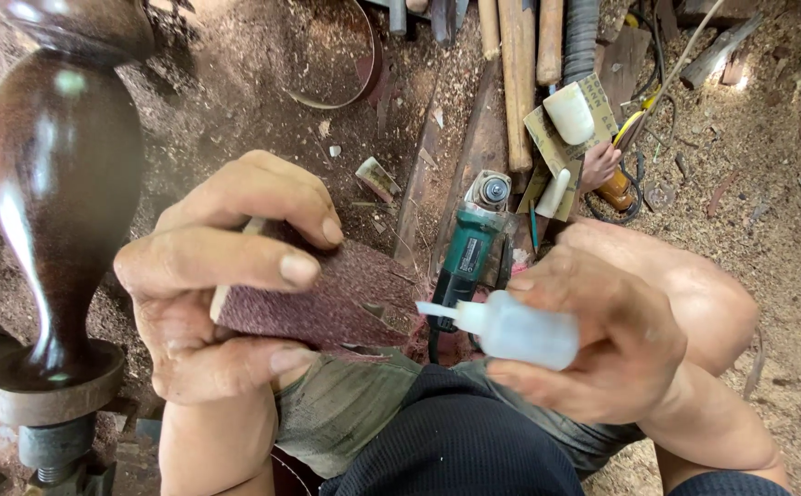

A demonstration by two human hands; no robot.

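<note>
Left hand (226, 276) curled around a folded piece of reddish-brown sandpaper (327, 303), thumb underneath, index and middle fingers pressed over the top edge, with what looks like a pale strip of wood or backing showing at the near end. Right hand (593, 340) closed around a small translucent squeeze bottle (520, 331), nozzle aimed left toward the sandpaper and stopping just short of it. Both held over the lap, above grey-green shorts (345, 413) and a dark garment. Sandpaper likely light and limp, gritty on the outer face, so not slippery; best pinched along the fold, as now, to keep it from flopping. Bottle probably soft-walled and light, prone to squirting under a hard squeeze; best taken round the belly, fingers clear of the tip. To the left, a dark polished turned wooden piece (61, 193), vase-like, standing upright on a round mount (51, 381), well apart from both hands. On the sawdust-covered floor (767, 147) beyond the knees, a green angle grinder (469, 248), wooden handles (520, 73), a scrap of yellowish sandpaper (602, 101) under a white cylinder (570, 115), and a metal ring (345, 55).
</note>
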